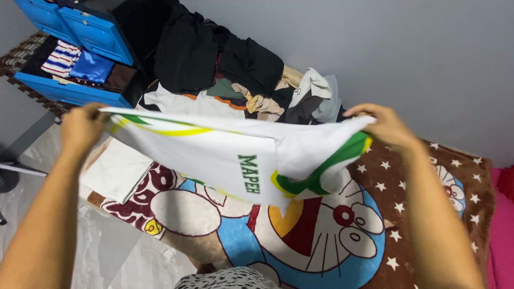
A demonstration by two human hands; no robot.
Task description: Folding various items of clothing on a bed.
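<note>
The person holds a white shirt (214,147) stretched out in the air between both hands, above the blanket. The left hand (81,126) is closed on one end of the cloth, fingers curled over its edge, and the right hand (383,124) pinches the other end, so the shirt hangs slack in the middle and sags toward the floor. Green and yellow stripes run along the shirt near each hand, and a short word in green letters is printed on the white part near the middle.

Under the shirt lies a brown fleece blanket (423,214) scattered with white stars, with a large blue, white and red cartoon cat face on it. A folded white cloth (115,171) rests flat on the blanket's left part, below the left hand. Behind the shirt, against the wall, is a loose pile of clothes (241,75), mostly black, with beige, grey and white pieces mixed in.

To the left of the pile stands a blue plastic drawer unit (85,37) with one drawer pulled out; folded clothes, one of them striped, lie inside it. The wall (401,48) is plain grey. The floor (107,246) at the lower left is pale and marbled. A strip of pink fabric (503,230) shows at the right edge.
</note>
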